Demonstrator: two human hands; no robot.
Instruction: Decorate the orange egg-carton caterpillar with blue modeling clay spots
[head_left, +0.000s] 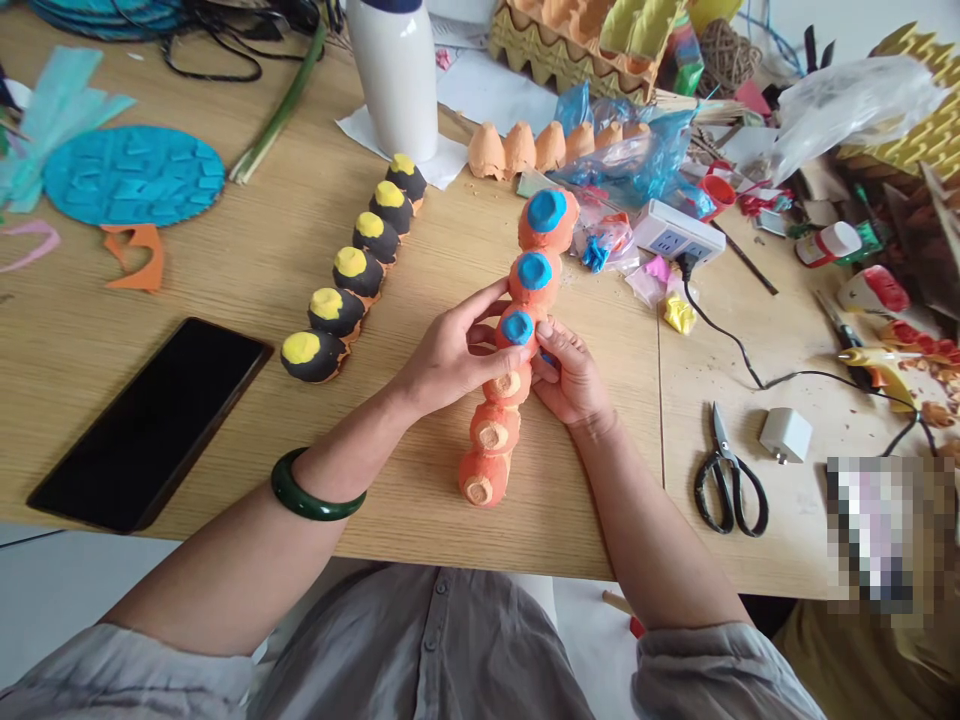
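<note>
An orange egg-carton strip [495,430] is held upright over the table, its far end pointing away from me. Blue patches cover its three far bumps; the three near bumps have bare, pale tips. My left hand [450,355] grips the strip's left side, thumb across the middle. On the right side, my right hand [571,378] holds the strip too, its thumb beside the third blue patch. A bit of blue shows by the right fingers. To the left lies a black strip with yellow tips [356,270].
A black tablet [150,425] lies at the left, below a blue oval piece [135,175]. A white bottle [397,80] stands behind. Scissors [727,480], a white adapter [785,436] and a power strip [677,235] are on the right, with an unpainted strip [551,147] farther back.
</note>
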